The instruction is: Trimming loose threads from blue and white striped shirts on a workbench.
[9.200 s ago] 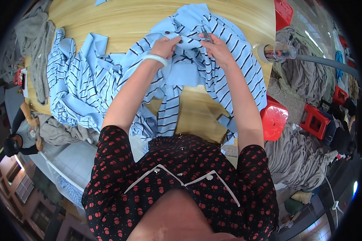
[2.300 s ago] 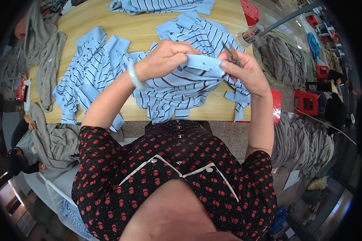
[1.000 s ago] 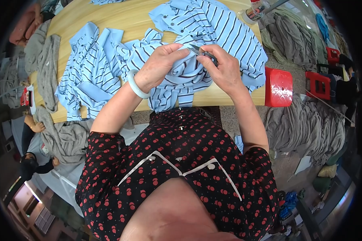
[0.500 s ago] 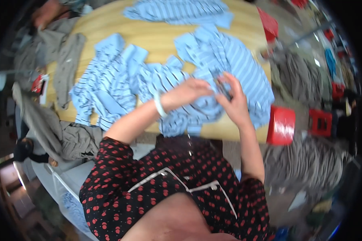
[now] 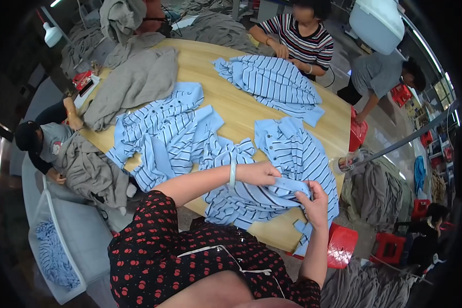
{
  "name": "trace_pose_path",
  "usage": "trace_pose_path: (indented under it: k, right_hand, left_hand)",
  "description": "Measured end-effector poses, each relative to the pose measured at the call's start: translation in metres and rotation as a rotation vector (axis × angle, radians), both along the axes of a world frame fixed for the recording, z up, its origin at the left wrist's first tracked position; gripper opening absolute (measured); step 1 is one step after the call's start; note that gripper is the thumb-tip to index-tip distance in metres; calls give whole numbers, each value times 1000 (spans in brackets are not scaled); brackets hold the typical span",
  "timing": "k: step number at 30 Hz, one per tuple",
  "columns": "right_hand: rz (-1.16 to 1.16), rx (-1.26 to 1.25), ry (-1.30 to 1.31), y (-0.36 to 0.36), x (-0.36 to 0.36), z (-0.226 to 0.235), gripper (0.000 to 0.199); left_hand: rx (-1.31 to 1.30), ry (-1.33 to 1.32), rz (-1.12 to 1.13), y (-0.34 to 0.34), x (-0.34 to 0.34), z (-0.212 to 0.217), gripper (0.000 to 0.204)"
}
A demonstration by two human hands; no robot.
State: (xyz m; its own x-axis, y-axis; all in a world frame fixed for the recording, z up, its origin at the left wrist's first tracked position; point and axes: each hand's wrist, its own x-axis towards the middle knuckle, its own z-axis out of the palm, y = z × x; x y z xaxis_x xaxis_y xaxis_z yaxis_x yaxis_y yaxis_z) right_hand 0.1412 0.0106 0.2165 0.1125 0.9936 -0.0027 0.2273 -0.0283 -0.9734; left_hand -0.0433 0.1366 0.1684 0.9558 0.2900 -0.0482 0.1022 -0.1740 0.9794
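Note:
A light blue striped shirt (image 5: 246,197) lies bunched at the near edge of the table. My left hand (image 5: 261,173), with a pale bangle (image 5: 232,174) on its wrist, pinches one end of the shirt's plain blue band. At the other end, my right hand (image 5: 314,200) grips the band between thumb and fingers, so it stretches between both hands. Whether the right hand also holds something small cannot be made out. Just beyond lies a second striped shirt (image 5: 292,146) with dark buttons. More striped shirts (image 5: 161,131) are heaped to the left.
The wooden table (image 5: 218,123) carries another striped shirt (image 5: 274,82) before a co-worker (image 5: 303,43) opposite. Grey garments (image 5: 138,84) cover its left end, near a capped person (image 5: 46,141). A white bin (image 5: 74,231) stands lower left, red stools (image 5: 341,246) to the right.
The view has tilted up, bringing co-workers into sight. Earlier my hands were above the shirts, with a small dark tool at the right one; now both grip the shirt's band and no tool shows.

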Motion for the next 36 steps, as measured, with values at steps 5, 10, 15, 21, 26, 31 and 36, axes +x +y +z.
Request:
trace_pose_path:
  k: [5,10,15,21,26,31,36]
  right_hand:
    - [-16,165,64,2,15,50,23]
    - [6,90,53,10,9,35,25]
    - [-68,110,-96,25,9,-15,27]
    - [-348,241,-473,27,0,-13,32]
    - [-191,288,-406,8,-10,-15,24]
    - [-138,279,-426,-4,-16,-21,25]
    - [-138,225,-398,-8,-13,-22,25]
  left_hand:
    - [89,-157,141,-27,1,79,26]
    - [-31,-207,245,-31,5,53,18]
    - [-216,-10,344,-22,0,25,18]
    - [-484,-63,454,-11,1,30,16]
    - [-452,47,390,-15,9,35,19]
    - [-449,-16,395,-28,13,35,15]
    - [-437,-13,373,-35,13,34,15]
